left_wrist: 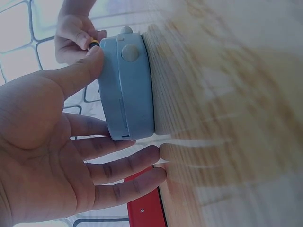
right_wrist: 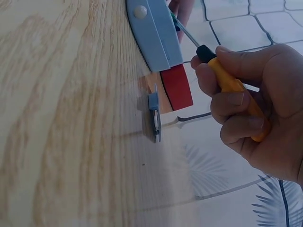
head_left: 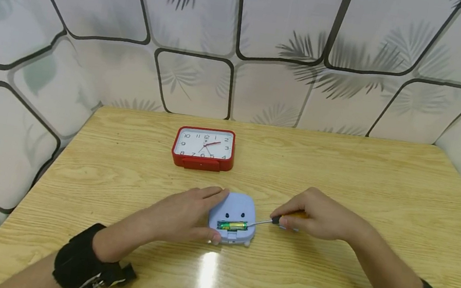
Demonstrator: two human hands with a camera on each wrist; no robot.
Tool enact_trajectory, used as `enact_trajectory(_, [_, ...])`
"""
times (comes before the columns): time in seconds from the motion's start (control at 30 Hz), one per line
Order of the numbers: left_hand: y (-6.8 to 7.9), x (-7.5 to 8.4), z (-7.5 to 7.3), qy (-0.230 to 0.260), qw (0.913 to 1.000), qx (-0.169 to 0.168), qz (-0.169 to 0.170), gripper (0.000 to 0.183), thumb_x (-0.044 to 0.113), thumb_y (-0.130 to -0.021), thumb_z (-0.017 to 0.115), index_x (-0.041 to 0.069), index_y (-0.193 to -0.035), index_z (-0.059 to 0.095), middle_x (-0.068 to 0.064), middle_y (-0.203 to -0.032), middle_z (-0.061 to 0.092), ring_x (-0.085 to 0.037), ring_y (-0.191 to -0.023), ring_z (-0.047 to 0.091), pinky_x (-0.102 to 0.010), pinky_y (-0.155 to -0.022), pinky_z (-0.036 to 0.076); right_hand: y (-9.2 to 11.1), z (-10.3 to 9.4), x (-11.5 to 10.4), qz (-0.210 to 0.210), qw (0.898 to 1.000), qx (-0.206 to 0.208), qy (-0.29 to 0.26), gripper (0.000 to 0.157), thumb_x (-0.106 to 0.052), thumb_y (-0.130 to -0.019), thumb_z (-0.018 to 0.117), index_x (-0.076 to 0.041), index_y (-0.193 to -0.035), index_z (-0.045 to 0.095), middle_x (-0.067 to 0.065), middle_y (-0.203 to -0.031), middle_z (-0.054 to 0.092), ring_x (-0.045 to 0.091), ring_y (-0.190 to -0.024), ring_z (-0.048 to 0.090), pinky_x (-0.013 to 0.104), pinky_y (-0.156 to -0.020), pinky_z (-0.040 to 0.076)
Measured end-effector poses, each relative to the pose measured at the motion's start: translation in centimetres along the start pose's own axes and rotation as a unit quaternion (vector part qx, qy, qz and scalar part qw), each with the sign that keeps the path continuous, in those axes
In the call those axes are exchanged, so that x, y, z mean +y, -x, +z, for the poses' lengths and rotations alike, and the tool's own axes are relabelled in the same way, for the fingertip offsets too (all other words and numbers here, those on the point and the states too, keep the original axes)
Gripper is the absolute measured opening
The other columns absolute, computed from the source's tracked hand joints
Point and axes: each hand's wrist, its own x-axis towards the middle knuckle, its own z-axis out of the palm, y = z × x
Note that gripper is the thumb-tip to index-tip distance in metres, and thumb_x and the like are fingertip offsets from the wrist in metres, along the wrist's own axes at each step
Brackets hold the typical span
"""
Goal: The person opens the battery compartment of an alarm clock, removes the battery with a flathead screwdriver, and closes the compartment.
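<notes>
A light blue alarm clock [head_left: 238, 204] lies face down on the table, two black knobs on its back and its battery compartment uncovered. Inside sits a green and gold battery [head_left: 233, 225]. My left hand [head_left: 187, 214] holds the clock's left side between thumb and fingers; the outer fingers spread toward the tabletop in the left wrist view. In my right hand [right_wrist: 258, 90] is a screwdriver [right_wrist: 232, 85] with a yellow-orange handle, fingers wrapped round it. Its shaft [head_left: 262, 222] reaches the battery's right end.
A red rectangular clock [head_left: 204, 147] lies face up behind the blue one. Below the right hand, a small blue and grey piece [right_wrist: 155, 113] rests on the wooden table [head_left: 342, 169]. A patterned wall covering [head_left: 194, 85] rises at the table's back edge.
</notes>
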Motion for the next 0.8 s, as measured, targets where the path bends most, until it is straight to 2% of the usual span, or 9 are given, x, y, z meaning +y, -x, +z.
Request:
enact_trajectory(0.13, [-0.04, 0.0, 0.07, -0.001, 1.0, 0.001, 0.002, 0.095, 0.056, -0.084, 0.072, 0.007, -0.156, 0.033, -0.014, -0.156, 0.041, -0.034, -0.136, 0.048, -0.048, -0.112, 0.041, -0.01, -0.02, 0.0, -0.023, 1.0, 0.008, -0.009, 0.021, -0.01, -0.098, 0.063, 0.0, -0.111, 0.075, -0.001, -0.083, 0.074, -0.001, -0.069, 0.057, 0.021, -0.062, 0.052])
enact_trajectory(0.3, [-0.05, 0.0, 0.19, -0.003, 1.0, 0.004, 0.006, 0.095, 0.056, -0.085, 0.072, 0.006, -0.156, 0.034, -0.014, -0.156, 0.042, -0.034, -0.135, 0.05, -0.047, -0.111, 0.043, -0.1, -0.09, -0.08, -0.066, 0.997, 0.023, -0.021, 0.021, -0.009, -0.099, 0.061, 0.001, -0.112, 0.074, -0.003, -0.075, 0.07, -0.003, -0.062, 0.047, 0.018, -0.051, 0.04])
enact_trajectory(0.57, [0.03, 0.05, 0.17, -0.002, 1.0, 0.005, 0.002, 0.095, 0.056, -0.085, 0.072, 0.006, -0.155, 0.034, -0.015, -0.156, 0.042, -0.035, -0.134, 0.05, -0.048, -0.111, 0.043, -0.16, -0.15, -0.27, -0.061, 0.998, 0.021, -0.021, 0.022, -0.011, -0.099, 0.061, 0.0, -0.113, 0.074, -0.003, -0.075, 0.07, -0.003, -0.061, 0.046, 0.018, -0.051, 0.04])
enact_trajectory(0.8, [-0.03, -0.01, 0.15, -0.003, 1.0, 0.004, 0.004, 0.094, 0.056, -0.085, 0.072, 0.007, -0.156, 0.033, -0.014, -0.156, 0.041, -0.035, -0.136, 0.049, -0.048, -0.111, 0.042, -0.21, 0.14, -0.38, -0.074, 0.997, 0.029, -0.023, 0.022, -0.008, -0.099, 0.06, 0.0, -0.114, 0.074, 0.0, -0.074, 0.067, -0.002, -0.064, 0.05, 0.019, -0.054, 0.044])
